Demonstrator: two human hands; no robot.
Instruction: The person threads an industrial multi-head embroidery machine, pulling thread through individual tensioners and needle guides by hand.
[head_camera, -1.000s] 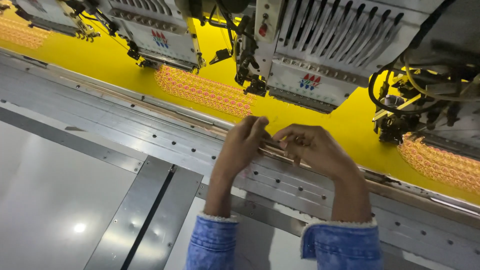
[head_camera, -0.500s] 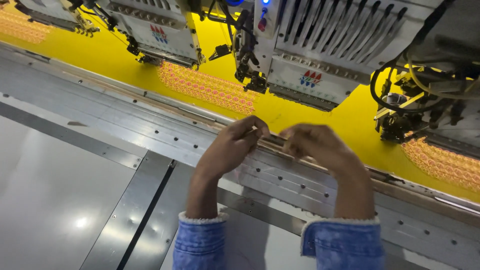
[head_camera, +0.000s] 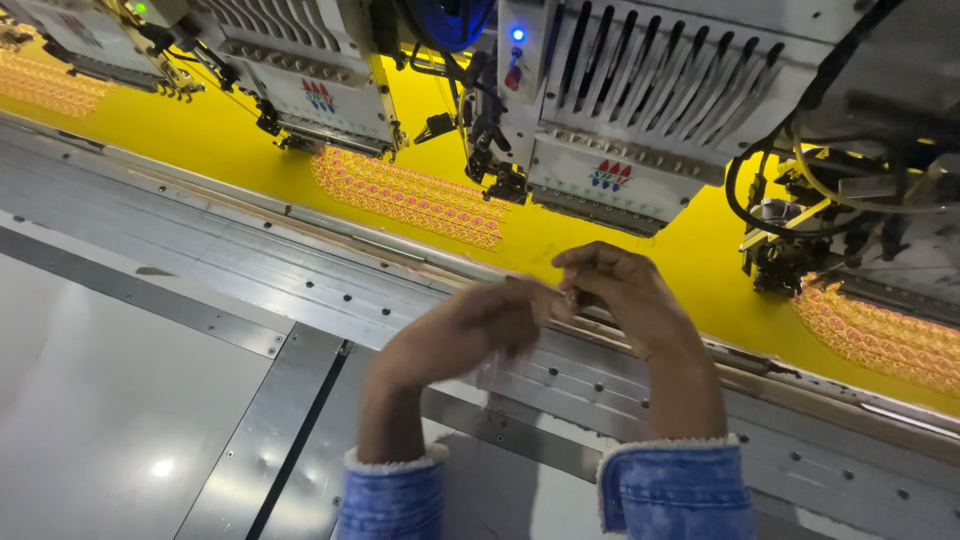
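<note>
Over the metal frame rail (head_camera: 330, 250) of a multi-head embroidery machine, a person's left hand (head_camera: 470, 330) and right hand (head_camera: 620, 295) meet fingertip to fingertip, both pinched shut around something too small and blurred to identify. Beyond them stretches yellow fabric (head_camera: 560, 235) bearing an orange embroidered band (head_camera: 410, 197), beneath a white sewing head (head_camera: 640, 110). Blue denim cuffs (head_camera: 675, 490) cover both wrists.

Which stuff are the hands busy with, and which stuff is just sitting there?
Busy with:
left hand and right hand, fingertips together over the frame rail; anything pinched is too small to see

Just there:
yellow cloth
orange pattern
sewing heads
grey table
</note>
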